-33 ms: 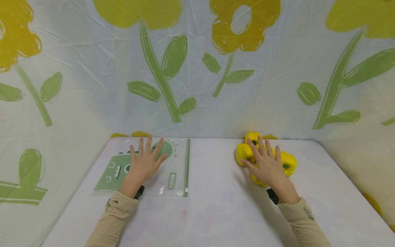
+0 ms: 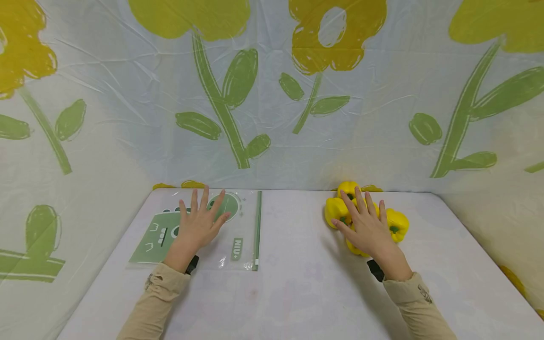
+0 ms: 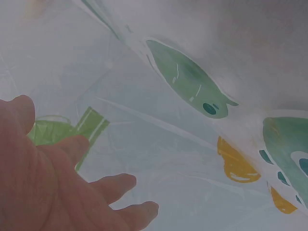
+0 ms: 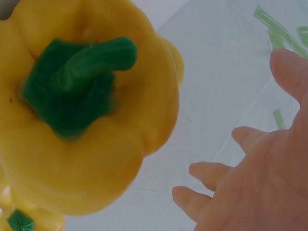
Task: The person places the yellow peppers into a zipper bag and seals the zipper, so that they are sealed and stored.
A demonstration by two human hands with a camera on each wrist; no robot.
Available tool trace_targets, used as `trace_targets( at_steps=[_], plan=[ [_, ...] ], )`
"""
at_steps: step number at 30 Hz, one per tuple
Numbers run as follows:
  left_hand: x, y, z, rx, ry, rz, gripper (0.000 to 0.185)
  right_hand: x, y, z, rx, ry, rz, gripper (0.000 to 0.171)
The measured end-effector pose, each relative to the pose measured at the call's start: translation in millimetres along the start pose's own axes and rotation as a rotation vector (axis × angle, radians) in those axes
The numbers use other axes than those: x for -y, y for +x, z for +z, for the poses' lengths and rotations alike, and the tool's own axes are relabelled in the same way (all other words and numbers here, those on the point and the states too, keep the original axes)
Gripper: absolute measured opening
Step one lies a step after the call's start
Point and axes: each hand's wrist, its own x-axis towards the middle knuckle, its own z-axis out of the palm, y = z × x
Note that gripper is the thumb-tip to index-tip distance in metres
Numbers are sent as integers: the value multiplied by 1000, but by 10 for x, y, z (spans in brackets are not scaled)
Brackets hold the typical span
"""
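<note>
Several yellow peppers point(image 2: 335, 210) sit clustered on the right of the white table point(image 2: 293, 293), all outside the bag point(image 2: 155, 236), which lies flat to their left. The right hand point(image 2: 369, 231) spreads over the peppers, gripping nothing; the left hand point(image 2: 198, 227) spreads likewise above the bag, fingers apart. Handling seems not yet begun, with everything left to do. Whether the zip strip point(image 2: 258, 226) is sealed, I cannot tell. Behind hangs a flower-printed cloth point(image 2: 267, 104).

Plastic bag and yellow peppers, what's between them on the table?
Just bare white tabletop lies between the plastic bag and the yellow peppers, as the head view shows.
</note>
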Motion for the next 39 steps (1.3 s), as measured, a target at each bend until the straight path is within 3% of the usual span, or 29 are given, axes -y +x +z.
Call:
trace_targets(
  at_steps=[15, 20, 28, 32, 39],
  plan=[
    [-4, -13, -6, 2, -16, 4, 71, 0, -8, -9, -4, 19, -4, 80],
    [-62, -21, -6, 42, -85, 21, 70, 47, 32, -39, -41, 32, -31, 78],
    [-370, -58, 95, 140, -193, 136, 59, 362, 279, -36, -97, 298, -116, 74],
    [-586, -87, 185, 186, -162, 101, 52, 605, 381, 33, -74, 483, -119, 71],
    [-843, -120, 266, 267, -189, -37, 68, 1055, 473, 289, -8, 709, -136, 58]
  ],
)
